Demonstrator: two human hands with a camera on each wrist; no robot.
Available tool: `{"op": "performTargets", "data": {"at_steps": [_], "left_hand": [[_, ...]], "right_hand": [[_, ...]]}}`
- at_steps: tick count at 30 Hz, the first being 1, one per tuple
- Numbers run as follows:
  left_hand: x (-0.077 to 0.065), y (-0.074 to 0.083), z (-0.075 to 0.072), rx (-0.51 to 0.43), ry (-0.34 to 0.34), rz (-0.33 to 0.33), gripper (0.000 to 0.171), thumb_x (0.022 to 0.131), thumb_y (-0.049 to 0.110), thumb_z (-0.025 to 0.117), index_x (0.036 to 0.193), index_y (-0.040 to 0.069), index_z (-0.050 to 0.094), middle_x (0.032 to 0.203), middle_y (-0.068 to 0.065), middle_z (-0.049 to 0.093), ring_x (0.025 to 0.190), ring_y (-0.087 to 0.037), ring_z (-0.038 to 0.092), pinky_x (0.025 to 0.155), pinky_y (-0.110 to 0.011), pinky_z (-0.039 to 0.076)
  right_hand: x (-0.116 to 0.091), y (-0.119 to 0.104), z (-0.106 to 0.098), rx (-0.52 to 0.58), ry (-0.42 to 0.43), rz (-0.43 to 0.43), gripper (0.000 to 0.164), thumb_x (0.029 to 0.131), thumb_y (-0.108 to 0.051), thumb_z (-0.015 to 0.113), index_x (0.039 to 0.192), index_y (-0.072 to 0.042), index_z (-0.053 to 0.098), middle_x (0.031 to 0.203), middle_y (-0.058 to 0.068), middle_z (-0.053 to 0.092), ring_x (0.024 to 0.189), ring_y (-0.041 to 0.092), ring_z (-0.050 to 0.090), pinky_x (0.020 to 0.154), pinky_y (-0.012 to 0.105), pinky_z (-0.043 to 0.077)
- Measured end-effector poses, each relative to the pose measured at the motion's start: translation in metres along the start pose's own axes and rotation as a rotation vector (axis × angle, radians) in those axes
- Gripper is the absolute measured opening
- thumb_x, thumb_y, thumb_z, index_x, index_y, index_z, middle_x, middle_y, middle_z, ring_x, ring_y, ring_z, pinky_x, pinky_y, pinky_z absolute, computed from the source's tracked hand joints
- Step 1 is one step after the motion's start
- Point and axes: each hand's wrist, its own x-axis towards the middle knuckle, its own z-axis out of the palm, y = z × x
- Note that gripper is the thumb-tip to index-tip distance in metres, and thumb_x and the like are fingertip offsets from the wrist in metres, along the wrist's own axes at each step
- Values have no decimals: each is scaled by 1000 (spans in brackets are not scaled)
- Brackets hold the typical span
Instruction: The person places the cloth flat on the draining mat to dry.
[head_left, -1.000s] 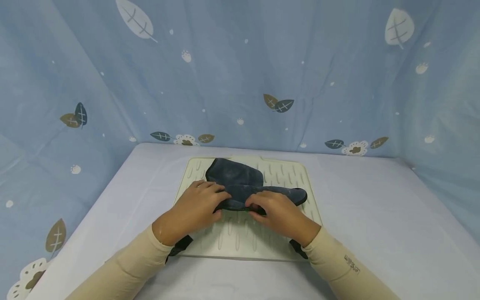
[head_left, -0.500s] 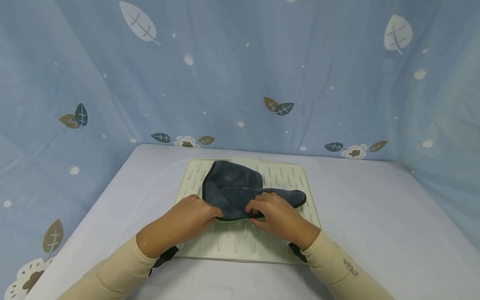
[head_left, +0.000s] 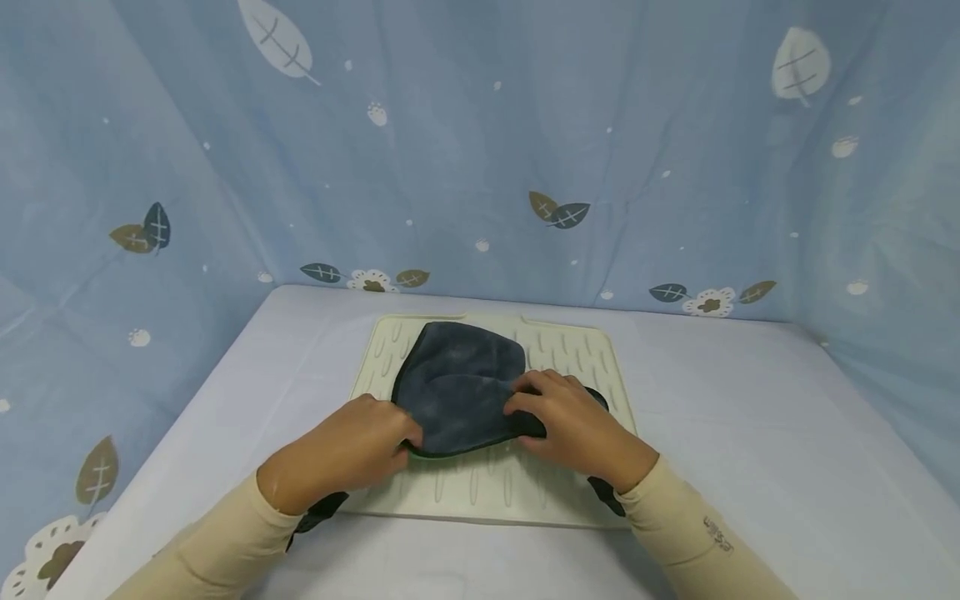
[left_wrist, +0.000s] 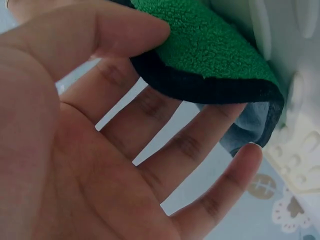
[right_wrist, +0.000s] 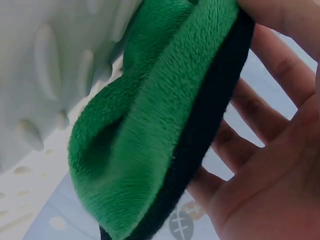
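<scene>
A dark blue-grey cloth (head_left: 457,400) with black edging lies partly bunched over a cream ridged mat (head_left: 472,496). Its underside is fuzzy green (left_wrist: 210,50), as both wrist views show. My left hand (head_left: 356,446) pinches the cloth's near left corner, thumb on the green side and fingers behind the border. At the near right edge, my right hand (head_left: 573,429) pinches the border between thumb and fingers, with a green fold (right_wrist: 145,125) hanging beside it. The cloth's far right end is mostly hidden behind the right hand.
The mat lies on a white-covered table (head_left: 735,417). A blue curtain (head_left: 480,150) printed with leaves and flowers stands behind the table and along its sides. Cream sleeves (head_left: 217,533) cover both forearms, and black straps show under the wrists.
My left hand has moved left and toward the body, drawing the cloth's near left corner out so more of it lies spread. The right hand has shifted slightly right, still pinching the edge.
</scene>
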Motion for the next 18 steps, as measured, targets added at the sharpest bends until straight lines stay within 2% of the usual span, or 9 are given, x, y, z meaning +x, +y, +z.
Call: {"op": "performTargets", "data": {"at_steps": [5, 9, 12, 16, 18], "left_hand": [[-3, -3, 2, -24, -6, -23, 23, 76, 1, 70, 85, 19, 81, 87, 9, 77, 81, -11, 72, 73, -35, 57], [-5, -4, 3, -6, -10, -50, 25, 73, 2, 69, 81, 23, 80, 85, 12, 75, 81, -10, 71, 74, -39, 56], [-6, -4, 2, 7, -9, -65, 26, 71, 2, 68, 78, 25, 79, 82, 13, 74, 78, -9, 70, 75, -41, 54], [-7, -5, 0, 22, 5, -74, 27, 68, 2, 65, 71, 26, 77, 74, 16, 71, 68, -5, 65, 68, -36, 52], [-7, -6, -1, 23, 0, -82, 27, 67, 2, 64, 68, 26, 75, 70, 16, 69, 64, -2, 61, 63, -32, 49]], "right_hand": [[-1, -5, -2, -16, -50, -43, 7, 84, -21, 82, 88, -23, 76, 113, 1, 65, 100, 18, 59, 85, 42, 51], [-2, -13, -2, -26, -71, -68, 6, 85, -22, 81, 87, -25, 76, 106, -2, 63, 92, 13, 55, 81, 38, 48], [-3, -19, -3, -39, -82, -85, 7, 85, -23, 81, 86, -26, 75, 102, -5, 62, 90, 12, 53, 83, 38, 48], [-3, -27, -6, -58, -82, -102, 8, 84, -24, 82, 86, -27, 75, 98, -6, 62, 92, 12, 55, 91, 42, 48], [-4, -30, -6, -59, -91, -109, 8, 84, -24, 81, 86, -28, 75, 98, -8, 62, 92, 11, 55, 89, 41, 47]]}}
